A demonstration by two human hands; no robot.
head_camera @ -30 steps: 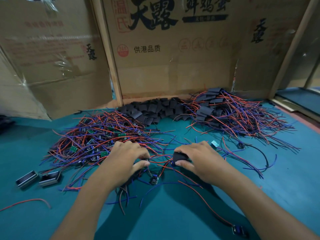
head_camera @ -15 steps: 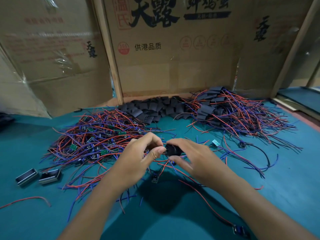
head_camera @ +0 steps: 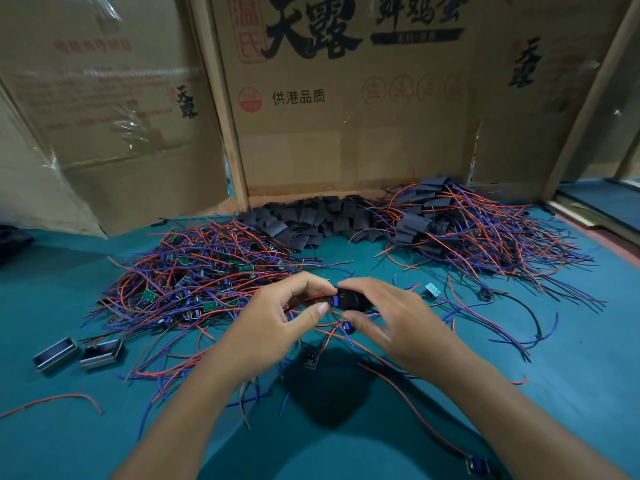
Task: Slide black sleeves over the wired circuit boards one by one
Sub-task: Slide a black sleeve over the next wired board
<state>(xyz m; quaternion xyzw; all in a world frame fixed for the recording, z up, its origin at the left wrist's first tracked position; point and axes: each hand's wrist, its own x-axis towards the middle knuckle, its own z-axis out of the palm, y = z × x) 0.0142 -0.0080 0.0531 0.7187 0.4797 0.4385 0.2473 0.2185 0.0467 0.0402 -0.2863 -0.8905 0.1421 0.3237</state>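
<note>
Head view, key relation: The black sleeve (head_camera: 351, 300) lay with its long axis running roughly 9 to 3 o'clock, its open mouth facing 9 o'clock toward the left hand (head_camera: 277, 327); the wired circuit board (head_camera: 333, 301) met it at that mouth, a blue part showing just at the sleeve's edge.
Head view, right hand: The right hand (head_camera: 398, 323) pinched the sleeve from the 3 o'clock side, index finger over the top and thumb beneath; its fingers (head_camera: 349, 284) were curled tight on the black tube.
Head view, left hand: The left hand's fingers (head_camera: 320, 309) were curled round the board end and its red wire, feeding in from 9 o'clock; how firmly the board itself was held could not be told, as fingertips hid it.
Head view, nearer hand: Both hands touched at the joint, raised above the table (head_camera: 450, 393); neither was clearly the nearer.
Head view, judgement: The step appeared to be the slide itself, with the board only just entering the sleeve; the coming move likely called for keeping board and tube on one line.
Head view, supply: Loose sleeves (head_camera: 311, 220) were heaped at 12 o'clock from the hands, bare boards with wires (head_camera: 194, 282) at 10 o'clock, and a sleeved pile (head_camera: 450, 230) at 1 o'clock.
</note>
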